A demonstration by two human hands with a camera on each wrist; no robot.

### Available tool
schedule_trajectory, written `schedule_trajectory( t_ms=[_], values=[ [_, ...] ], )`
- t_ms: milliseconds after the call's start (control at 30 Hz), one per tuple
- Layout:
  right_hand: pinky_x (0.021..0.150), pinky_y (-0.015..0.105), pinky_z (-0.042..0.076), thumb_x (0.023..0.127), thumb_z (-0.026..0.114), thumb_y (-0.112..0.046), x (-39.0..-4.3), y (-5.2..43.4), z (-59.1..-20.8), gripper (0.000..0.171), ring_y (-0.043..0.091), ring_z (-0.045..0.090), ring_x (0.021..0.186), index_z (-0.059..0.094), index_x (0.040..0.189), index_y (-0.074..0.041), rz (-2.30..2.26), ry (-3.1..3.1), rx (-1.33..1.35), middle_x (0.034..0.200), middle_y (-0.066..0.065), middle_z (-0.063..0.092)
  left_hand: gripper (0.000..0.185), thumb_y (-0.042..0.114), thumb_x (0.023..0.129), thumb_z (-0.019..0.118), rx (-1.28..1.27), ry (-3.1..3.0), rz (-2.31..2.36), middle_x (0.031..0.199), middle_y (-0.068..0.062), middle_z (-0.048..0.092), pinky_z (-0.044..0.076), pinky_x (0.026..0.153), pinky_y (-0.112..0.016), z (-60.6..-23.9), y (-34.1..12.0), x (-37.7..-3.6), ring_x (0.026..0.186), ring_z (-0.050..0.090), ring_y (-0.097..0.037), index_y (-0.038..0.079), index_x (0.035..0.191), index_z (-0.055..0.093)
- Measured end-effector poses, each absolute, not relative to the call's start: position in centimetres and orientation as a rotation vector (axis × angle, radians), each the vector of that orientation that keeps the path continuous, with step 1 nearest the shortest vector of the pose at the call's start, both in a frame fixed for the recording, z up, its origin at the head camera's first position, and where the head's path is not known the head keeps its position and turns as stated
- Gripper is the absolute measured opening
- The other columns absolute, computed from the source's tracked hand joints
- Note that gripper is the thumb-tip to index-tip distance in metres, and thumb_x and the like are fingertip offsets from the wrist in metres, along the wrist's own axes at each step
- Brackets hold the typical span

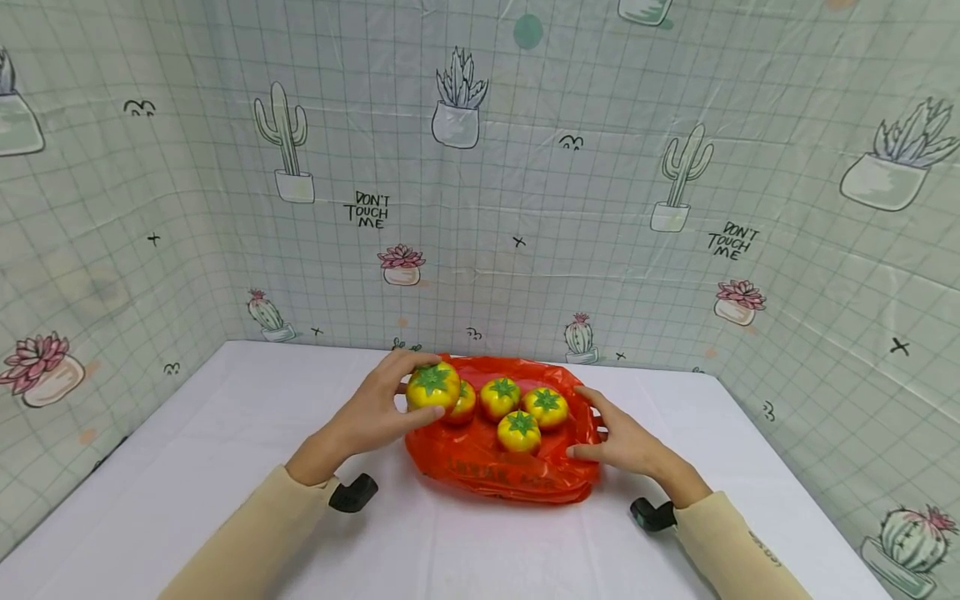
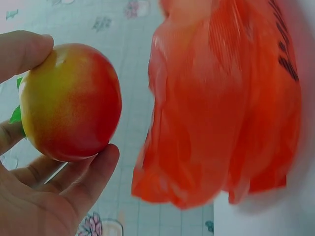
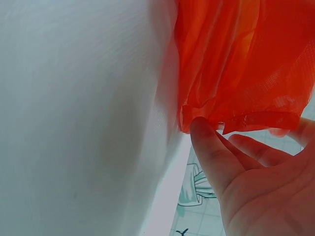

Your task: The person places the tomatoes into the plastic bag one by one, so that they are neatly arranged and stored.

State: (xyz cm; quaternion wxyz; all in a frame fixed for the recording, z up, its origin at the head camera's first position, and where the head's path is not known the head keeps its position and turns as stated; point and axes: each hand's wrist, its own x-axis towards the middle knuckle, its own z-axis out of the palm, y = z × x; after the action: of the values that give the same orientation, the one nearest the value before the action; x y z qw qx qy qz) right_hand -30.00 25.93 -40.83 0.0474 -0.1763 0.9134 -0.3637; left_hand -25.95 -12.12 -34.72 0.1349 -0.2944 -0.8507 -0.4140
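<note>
In the head view my left hand [image 1: 375, 408] holds a yellow and red tomato [image 1: 433, 387] with a green star-shaped top, over the left rim of a red plastic bag [image 1: 480, 475]. Thumb and fingers grip the tomato [image 2: 74, 103] from both sides in the left wrist view, beside the bag [image 2: 197, 113]. Several more tomatoes, such as one at the front [image 1: 519, 433], sit in the bag's open mouth. My right hand [image 1: 622, 437] holds the bag's right side, thumb and fingers spread around its edge; in the right wrist view its fingers [image 3: 211, 147] meet the plastic, some tips partly hidden.
The bag stands on a white-covered table [image 1: 480, 550]. Behind and at both sides rises a gridded cloth [image 1: 510, 192] printed with cacti and succulents. A black wrist-worn piece [image 1: 354, 493] hangs below each sleeve.
</note>
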Motion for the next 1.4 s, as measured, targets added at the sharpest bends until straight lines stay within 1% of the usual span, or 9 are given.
schedule_trajectory(
  t_ms=[200, 333, 433, 767, 1033, 1267, 1400],
  values=[
    [0.092, 0.044, 0.049, 0.078, 0.078, -0.03, -29.9, 25.9, -40.7, 0.091, 0.032, 0.049, 0.12, 0.023, 0.15, -0.019, -1.143, 2.766, -0.555, 0.145, 0.014, 0.038, 0.056, 0.028, 0.082, 0.075, -0.911, -2.455, -1.207, 0.128, -0.002, 0.047, 0.05, 0.091, -0.038, -35.1, -10.3, -26.5, 0.111, 0.051, -0.018, 0.017, 0.132, 0.051],
    [0.092, 0.043, 0.049, 0.078, 0.077, -0.031, -29.9, 26.0, -40.8, 0.091, 0.032, 0.049, 0.12, 0.023, 0.15, -0.019, -1.128, 2.774, -0.557, 0.145, 0.015, 0.038, 0.054, 0.027, 0.082, 0.074, -0.915, -2.471, -1.215, 0.127, -0.002, 0.047, 0.049, 0.09, -0.034, -35.5, -9.3, -26.8, 0.109, 0.051, -0.017, 0.018, 0.129, 0.051],
    [0.092, 0.043, 0.049, 0.078, 0.077, -0.032, -30.0, 26.0, -40.9, 0.091, 0.032, 0.049, 0.12, 0.023, 0.15, -0.018, -1.107, 2.785, -0.558, 0.145, 0.015, 0.038, 0.052, 0.026, 0.082, 0.074, -0.913, -2.475, -1.227, 0.126, -0.003, 0.047, 0.049, 0.089, -0.034, -35.9, -8.7, -27.0, 0.107, 0.051, -0.017, 0.016, 0.128, 0.051],
    [0.092, 0.043, 0.049, 0.078, 0.077, -0.033, -30.0, 25.9, -40.8, 0.091, 0.033, 0.049, 0.12, 0.023, 0.15, -0.018, -1.096, 2.79, -0.547, 0.145, 0.015, 0.038, 0.052, 0.029, 0.082, 0.074, -0.837, -2.568, -1.196, 0.121, -0.001, 0.047, 0.049, 0.088, -0.035, -37.1, -6.9, -27.2, 0.105, 0.049, -0.016, 0.019, 0.128, 0.051],
    [0.093, 0.043, 0.049, 0.078, 0.077, -0.032, -29.9, 25.9, -40.8, 0.091, 0.033, 0.048, 0.121, 0.023, 0.15, -0.018, -1.092, 2.797, -0.549, 0.145, 0.015, 0.038, 0.053, 0.026, 0.082, 0.073, -0.73, -2.627, -1.194, 0.12, -0.006, 0.047, 0.05, 0.086, -0.037, -37.4, -5.8, -27.1, 0.103, 0.051, -0.02, 0.013, 0.129, 0.051],
    [0.092, 0.042, 0.049, 0.077, 0.077, -0.035, -30.0, 26.0, -40.9, 0.093, 0.031, 0.049, 0.12, 0.023, 0.15, -0.018, -1.105, 2.788, -0.544, 0.145, 0.014, 0.038, 0.055, 0.029, 0.082, 0.073, -0.624, -2.698, -1.163, 0.117, -0.005, 0.047, 0.051, 0.086, -0.038, -37.9, -5.3, -27.0, 0.103, 0.051, -0.02, 0.015, 0.13, 0.049],
    [0.093, 0.043, 0.049, 0.077, 0.077, -0.034, -30.0, 26.0, -40.8, 0.093, 0.032, 0.049, 0.121, 0.022, 0.15, -0.018, -1.103, 2.789, -0.534, 0.145, 0.014, 0.037, 0.054, 0.029, 0.081, 0.072, -0.615, -2.718, -1.145, 0.116, -0.006, 0.046, 0.05, 0.087, -0.039, -38.1, -5.2, -27.0, 0.103, 0.051, -0.02, 0.013, 0.128, 0.05]
  ],
)
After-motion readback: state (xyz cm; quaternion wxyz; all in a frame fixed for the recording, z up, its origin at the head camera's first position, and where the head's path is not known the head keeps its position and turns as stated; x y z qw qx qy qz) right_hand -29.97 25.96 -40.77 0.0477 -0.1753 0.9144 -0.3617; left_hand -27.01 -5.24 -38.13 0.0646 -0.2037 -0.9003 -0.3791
